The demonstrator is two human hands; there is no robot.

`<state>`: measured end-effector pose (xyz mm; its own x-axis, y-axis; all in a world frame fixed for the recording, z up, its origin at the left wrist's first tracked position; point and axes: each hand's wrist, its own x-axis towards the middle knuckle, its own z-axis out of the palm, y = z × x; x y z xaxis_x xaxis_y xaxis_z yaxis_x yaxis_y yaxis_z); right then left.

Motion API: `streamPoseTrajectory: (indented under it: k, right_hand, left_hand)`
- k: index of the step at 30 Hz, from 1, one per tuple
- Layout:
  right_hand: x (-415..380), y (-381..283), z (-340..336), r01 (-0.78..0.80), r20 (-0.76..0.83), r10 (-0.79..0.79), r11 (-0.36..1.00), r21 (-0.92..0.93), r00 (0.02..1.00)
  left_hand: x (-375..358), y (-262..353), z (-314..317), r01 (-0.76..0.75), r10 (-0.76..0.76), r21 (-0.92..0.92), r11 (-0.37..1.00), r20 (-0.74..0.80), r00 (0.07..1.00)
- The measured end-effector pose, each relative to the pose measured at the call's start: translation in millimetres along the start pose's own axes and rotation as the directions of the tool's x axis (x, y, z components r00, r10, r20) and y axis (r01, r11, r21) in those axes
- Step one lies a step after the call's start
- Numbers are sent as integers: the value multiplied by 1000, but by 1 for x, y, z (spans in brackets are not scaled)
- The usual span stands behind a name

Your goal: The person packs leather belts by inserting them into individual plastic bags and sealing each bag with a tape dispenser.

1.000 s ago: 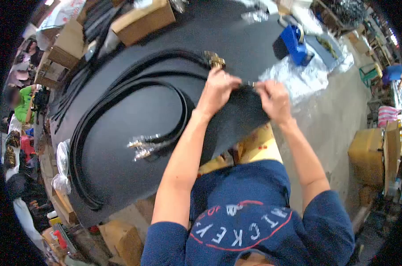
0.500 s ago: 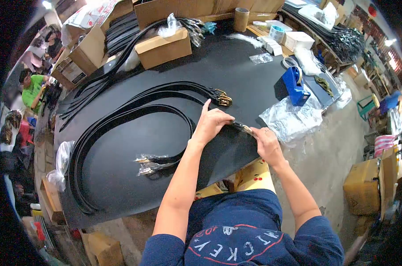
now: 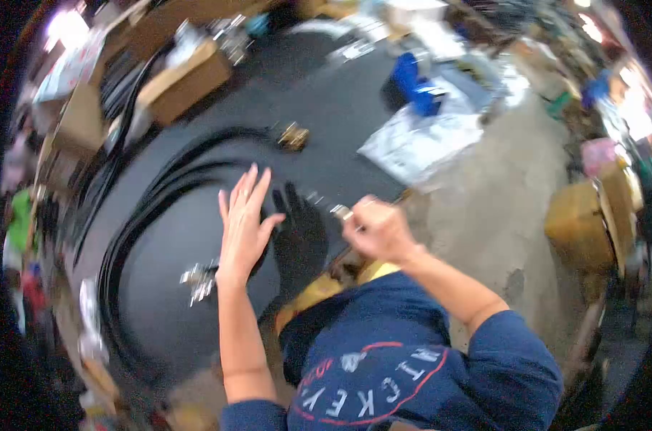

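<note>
My left hand [image 3: 245, 223] hovers with fingers spread over the black belts [image 3: 153, 187], holding nothing; its shadow falls on the table beside it. My right hand [image 3: 380, 226] is closed around a belt buckle [image 3: 342, 212], whose shiny end and a bit of clear plastic stick out toward the left, blurred. The belts lie in a wide loop on the black table. Bare gold buckles [image 3: 294, 136] are bunched at their upper end. Plastic-wrapped buckles [image 3: 199, 280] rest at the lower end, just left of my left wrist.
A blue tape dispenser [image 3: 416, 85] and clear plastic bags [image 3: 426, 144] are at the table's far right. An open cardboard box [image 3: 182, 82] stands at the back left beside more black straps [image 3: 128, 108]. A taped carton [image 3: 577, 223] sits right of the table.
My left hand has let go of the belt piece and moved left with fingers spread. My right hand has moved left and keeps its grip. The whole view has shifted and blurred.
</note>
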<state>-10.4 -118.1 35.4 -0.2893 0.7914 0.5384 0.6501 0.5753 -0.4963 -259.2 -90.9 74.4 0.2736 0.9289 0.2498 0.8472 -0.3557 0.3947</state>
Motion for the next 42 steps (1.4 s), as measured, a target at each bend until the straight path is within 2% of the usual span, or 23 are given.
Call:
streamPoseTrajectory:
  k: [1,3,7,9,13,16,17,19,20,21,23,25,27,28,30,31,33,34,35,37,38,40,42]
  right_hand:
    - [-3,1,-3,-6,-1,5,997,-81,1000]
    - [-8,10,-2,-111,-6,110,993,-48,994]
    - [-3,0,-5,-186,-31,186,983,10,982]
    - [-7,-9,-4,-159,83,159,987,-10,984]
    - [-15,-54,13,-26,257,-22,983,181,966]
    - [-21,-77,45,112,301,-212,941,318,930]
    - [-19,-87,58,147,305,-269,918,369,913]
    - [-13,-110,86,225,306,-369,880,418,878]
    - [-11,-121,101,264,288,-419,853,451,861]
    - [-8,-134,114,302,270,-466,823,481,842]
    - [-3,-159,135,286,386,-511,813,507,768]
    - [0,-176,158,375,354,-578,782,498,736]
    - [1,-184,163,331,182,-531,724,606,827]
    - [-1,-180,160,329,198,-552,706,627,810]
    - [8,-159,143,232,287,-594,645,728,751]
    - [11,-141,133,239,293,-576,673,700,763]
    - [19,-106,113,269,184,-572,614,742,800]
    - [25,-87,100,287,152,-530,652,702,834]
    - [33,-67,85,297,118,-487,689,661,866]
    - [46,-36,55,209,128,-318,827,521,939]
    - [55,-16,46,213,124,-295,870,445,947]
    - [77,23,36,189,73,-217,941,282,973]
    - [104,64,31,119,-26,-116,981,151,993]
  left_hand:
    - [-16,-2,-7,89,-88,18,996,-44,995]
    - [-39,-14,-11,188,-178,122,975,-90,980]
    - [-65,-29,1,259,-252,60,964,-109,962]
    - [-66,-35,16,205,-180,68,976,-271,945]
    - [-65,-51,17,235,-197,69,970,-347,917]
    - [-57,-67,12,322,-271,94,942,-354,895]
    - [-56,-75,9,277,-231,91,957,-341,911]
    - [-53,-80,-15,272,-277,-58,961,-104,955]
    - [-52,-89,-12,235,-256,-180,955,-108,960]
    - [-51,-89,-22,317,-329,-244,916,-7,944]
    - [-48,-80,-35,357,-349,-249,900,76,934]
    - [-51,-73,-34,303,-295,-133,943,81,952]
    - [-61,-93,-22,113,-113,-1,994,26,993]
    - [-62,-96,-27,99,-100,23,995,37,994]
    - [-59,-75,-55,284,-305,174,943,109,946]
    - [-67,-93,-55,259,-276,218,941,52,960]
    - [-78,-103,-67,302,-310,228,926,1,951]
    - [-88,-114,-66,283,-285,283,917,-34,958]
    - [-88,-113,-72,384,-414,263,885,67,908]
    - [-75,-82,-82,456,-483,235,858,70,873]
    - [-68,-76,-76,449,-474,230,864,68,878]
    - [-54,-61,-64,201,-137,287,937,-229,964]
    - [-22,-36,-55,116,-107,15,993,-268,957]
